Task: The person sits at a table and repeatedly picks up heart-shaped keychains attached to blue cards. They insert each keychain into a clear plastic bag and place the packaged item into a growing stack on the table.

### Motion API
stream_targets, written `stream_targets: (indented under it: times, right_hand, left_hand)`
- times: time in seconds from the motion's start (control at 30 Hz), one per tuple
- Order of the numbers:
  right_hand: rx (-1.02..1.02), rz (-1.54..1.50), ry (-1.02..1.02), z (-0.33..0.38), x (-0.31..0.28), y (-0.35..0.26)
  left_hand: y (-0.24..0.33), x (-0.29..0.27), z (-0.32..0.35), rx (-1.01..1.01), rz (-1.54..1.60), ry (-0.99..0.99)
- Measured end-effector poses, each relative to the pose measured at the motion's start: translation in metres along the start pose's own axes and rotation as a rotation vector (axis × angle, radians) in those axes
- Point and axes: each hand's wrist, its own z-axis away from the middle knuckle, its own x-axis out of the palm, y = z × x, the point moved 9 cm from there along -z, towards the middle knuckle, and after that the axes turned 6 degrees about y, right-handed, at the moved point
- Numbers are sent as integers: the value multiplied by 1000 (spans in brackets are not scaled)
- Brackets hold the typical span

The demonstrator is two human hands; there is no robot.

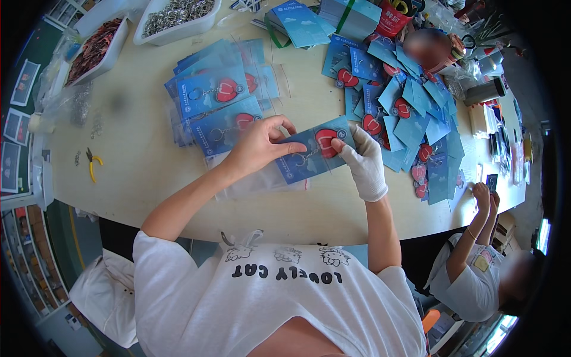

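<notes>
A blue card (310, 133) with a red heart-shaped keychain (326, 143) on it is held between my two hands above the table. My bare left hand (262, 141) pinches its left end between thumb and fingers. White-gloved, my right hand (364, 162) grips the right end, its thumb by the keychain. Below the card lie clear plastic bags (253, 181). Just beyond my left hand is a pile of similar cards in clear bags (217, 86). A loose heap of blue cards with red keychains (410, 128) spreads to the right of my gloved hand.
At the far left stand a white bin of metal rings (178, 18) and a white bin of dark red pieces (96, 52). Yellow-handled pliers (93, 165) lie on the left. Strapped card stacks (351, 18) sit at the back. A co-worker (470, 268) handles a card at right.
</notes>
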Motion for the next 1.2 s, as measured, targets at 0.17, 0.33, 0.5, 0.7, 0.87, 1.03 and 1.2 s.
stream_targets:
  times: [0.17, 0.33, 0.5, 0.7, 0.87, 1.03, 1.2]
  right_hand:
    - [-18, -24, -30, 5, 22, 22]
    - [-99, 195, 111, 8, 3, 17]
    - [-264, 382, 257, 16, -10, -3]
    - [-93, 240, 48, 27, 9, 11]
    - [-313, 482, -213, 39, 14, -19]
    - [-359, 510, -343, 43, 18, -18]
    - [-480, 530, -31, 31, -8, -26]
  left_hand:
    - [-17, 16, -2, -49, 50, -163]
    - [-16, 23, 7, -115, 206, -228]
    - [-26, 28, 10, -182, 288, -221]
    - [-15, 49, 12, -136, 253, -338]
    - [-7, 53, 23, -176, 350, -312]
    - [-1, 50, 19, -164, 387, -284]
    - [18, 12, 11, -90, 311, -160]
